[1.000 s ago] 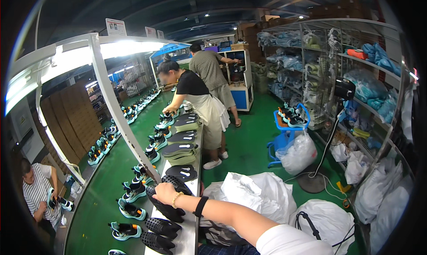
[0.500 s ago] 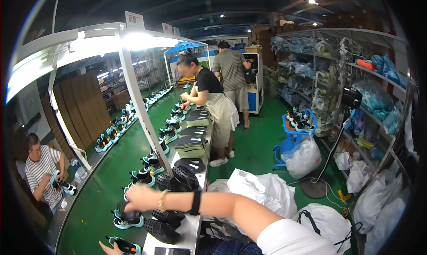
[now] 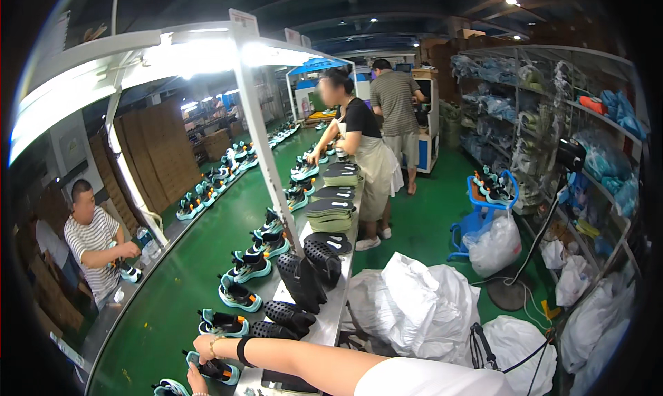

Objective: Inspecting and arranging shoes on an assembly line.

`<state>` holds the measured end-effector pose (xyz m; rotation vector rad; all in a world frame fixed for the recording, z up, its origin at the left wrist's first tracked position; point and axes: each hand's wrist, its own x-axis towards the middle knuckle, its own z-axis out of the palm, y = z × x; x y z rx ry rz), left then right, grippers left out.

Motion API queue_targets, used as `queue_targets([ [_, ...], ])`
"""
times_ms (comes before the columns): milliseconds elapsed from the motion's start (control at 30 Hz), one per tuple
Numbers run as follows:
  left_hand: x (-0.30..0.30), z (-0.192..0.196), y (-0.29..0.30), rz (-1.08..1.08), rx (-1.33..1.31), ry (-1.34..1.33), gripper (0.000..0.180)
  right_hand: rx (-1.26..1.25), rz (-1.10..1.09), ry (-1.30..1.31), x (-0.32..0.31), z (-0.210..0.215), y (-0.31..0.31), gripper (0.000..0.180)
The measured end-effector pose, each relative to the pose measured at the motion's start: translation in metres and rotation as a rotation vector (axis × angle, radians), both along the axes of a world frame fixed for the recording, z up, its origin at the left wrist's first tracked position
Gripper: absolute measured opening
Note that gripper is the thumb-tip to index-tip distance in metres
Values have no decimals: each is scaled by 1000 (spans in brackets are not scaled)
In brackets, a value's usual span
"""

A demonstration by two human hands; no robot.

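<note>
At the near end of the green bench, a black sneaker with a pale teal sole [image 3: 224, 372] sits between my hands. My right hand [image 3: 206, 347], with a bead bracelet and a black band on the arm, reaches across from the right and is closed at the sneaker's upper. My left hand [image 3: 197, 379] comes up from the lower edge, its fingers pressed to the sneaker's near side. Part of both grips is hidden. Another sneaker [image 3: 224, 321] stands just beyond, and one more [image 3: 170, 388] is cut by the lower edge. Black perforated sole-shaped pieces [image 3: 291, 316] lie beside them.
Sneakers line the green bench [image 3: 159, 306]. Stacks of green-and-black insoles [image 3: 333, 215] lie along its metal edge, near a white post [image 3: 259, 127]. One co-worker [image 3: 359, 127] reaches among the sneakers; another [image 3: 97, 240] sits opposite. White sacks [image 3: 428, 306] and a blue cart [image 3: 492, 196] stand right.
The view has swung, shifting the scene rightward. My right hand has moved from a farther sneaker to the near one, and my left hand has come against it. The nearby co-worker's arm has stretched forward.
</note>
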<state>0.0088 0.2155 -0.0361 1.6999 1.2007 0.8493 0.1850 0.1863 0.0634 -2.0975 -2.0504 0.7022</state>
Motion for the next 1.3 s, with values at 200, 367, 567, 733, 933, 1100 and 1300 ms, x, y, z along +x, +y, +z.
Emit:
queue_targets([
  [200,-7,3,-18,50,201,206,48,483,-122,-78,-49,-43,-35,24],
  [367,-9,9,-33,61,305,437,48,479,-70,-222,-67,-63,-32,25],
  [567,-6,7,-43,242,96,253,56,418,51,-289,-76,-69,-15,29],
  [733,2,7,-51,337,61,118,58,317,66,-426,-74,-54,-16,32],
  [933,-10,17,-41,204,1,149,59,279,216,-250,-59,3,-69,41],
  [1100,-4,19,-28,139,147,217,84,195,457,91,4,60,-168,36],
  [1300,7,26,-44,185,242,413,75,484,39,297,118,112,-250,13],
])
